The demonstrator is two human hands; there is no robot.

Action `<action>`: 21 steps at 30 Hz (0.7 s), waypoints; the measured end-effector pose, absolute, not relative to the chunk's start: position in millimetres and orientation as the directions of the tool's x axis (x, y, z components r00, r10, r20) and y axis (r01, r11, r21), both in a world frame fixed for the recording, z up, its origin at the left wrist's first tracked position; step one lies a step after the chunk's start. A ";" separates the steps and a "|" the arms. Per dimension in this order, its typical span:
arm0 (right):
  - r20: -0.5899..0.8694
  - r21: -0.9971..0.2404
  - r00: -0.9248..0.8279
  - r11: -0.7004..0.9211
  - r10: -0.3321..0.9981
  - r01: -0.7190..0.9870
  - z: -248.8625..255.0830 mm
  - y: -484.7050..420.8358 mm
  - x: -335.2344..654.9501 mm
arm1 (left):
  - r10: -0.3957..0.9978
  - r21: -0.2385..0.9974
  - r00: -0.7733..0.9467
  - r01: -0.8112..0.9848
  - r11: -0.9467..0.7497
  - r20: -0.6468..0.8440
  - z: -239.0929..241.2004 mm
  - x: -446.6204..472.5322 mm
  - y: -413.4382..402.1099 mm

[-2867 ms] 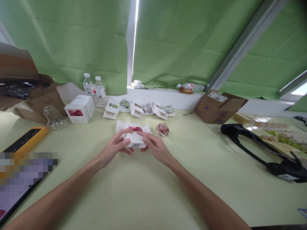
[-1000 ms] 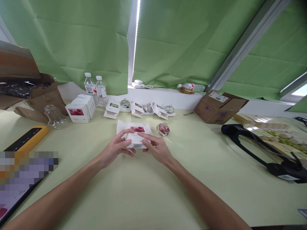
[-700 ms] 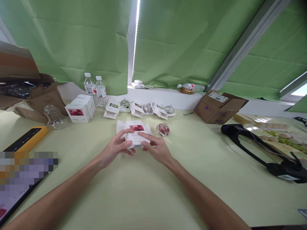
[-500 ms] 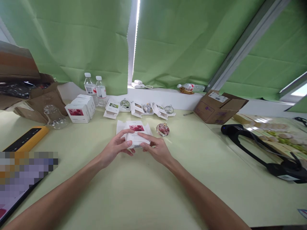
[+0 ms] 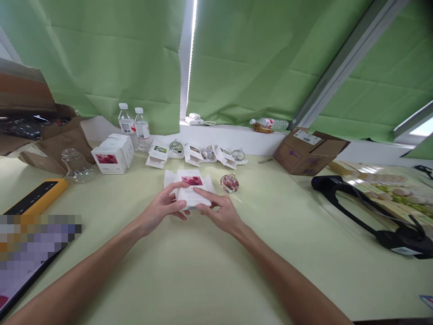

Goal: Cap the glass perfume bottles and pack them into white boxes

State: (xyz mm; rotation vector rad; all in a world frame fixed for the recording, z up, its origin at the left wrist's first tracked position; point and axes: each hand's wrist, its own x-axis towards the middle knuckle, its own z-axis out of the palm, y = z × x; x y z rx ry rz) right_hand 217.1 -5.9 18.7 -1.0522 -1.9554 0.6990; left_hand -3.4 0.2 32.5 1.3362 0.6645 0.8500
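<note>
A small white cardboard box (image 5: 192,197) with a pink flower picture sits between my two hands, its far flaps spread open. My left hand (image 5: 165,204) grips its left side, thumb on the near edge and fingertips on top. On the right side, my right hand (image 5: 221,210) holds the same box, with the index finger stretched over its top face and the thumb at the near edge. Just beyond my right hand lies a round glass ornament (image 5: 229,183) with pink flowers and a gold rim, touched by neither hand. The box's underside and some fingers are hidden.
Behind stand opened white boxes (image 5: 158,154) beside glass ornaments (image 5: 238,155). To the left are stacked white boxes (image 5: 111,158), water bottles (image 5: 142,131), a clear plastic jar (image 5: 77,166) and a yellow power strip (image 5: 39,196). A brown carton (image 5: 304,153) and black headset-like device (image 5: 358,216) lie right.
Both hands keep their hold on the white box. Its near edge tips slightly, and the fingers shift very little; everything else stays in place.
</note>
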 end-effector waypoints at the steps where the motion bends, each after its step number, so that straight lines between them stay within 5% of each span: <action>1: 0.401 -0.720 -0.355 0.530 0.845 0.448 19.2 -6.9 216.9 | 0.834 0.989 0.549 -0.146 0.028 0.058 32.9 -3.6 0.1; 5: 0.452 -0.617 -0.387 0.595 0.804 0.515 22.0 -10.5 216.2 | 0.835 0.988 0.547 -0.150 0.024 0.063 32.5 -3.7 -0.2; 21: 0.418 -0.704 -0.370 0.553 0.830 0.446 24.8 -11.5 215.7 | 0.810 0.988 0.583 -0.148 0.035 0.058 38.7 -7.5 -0.9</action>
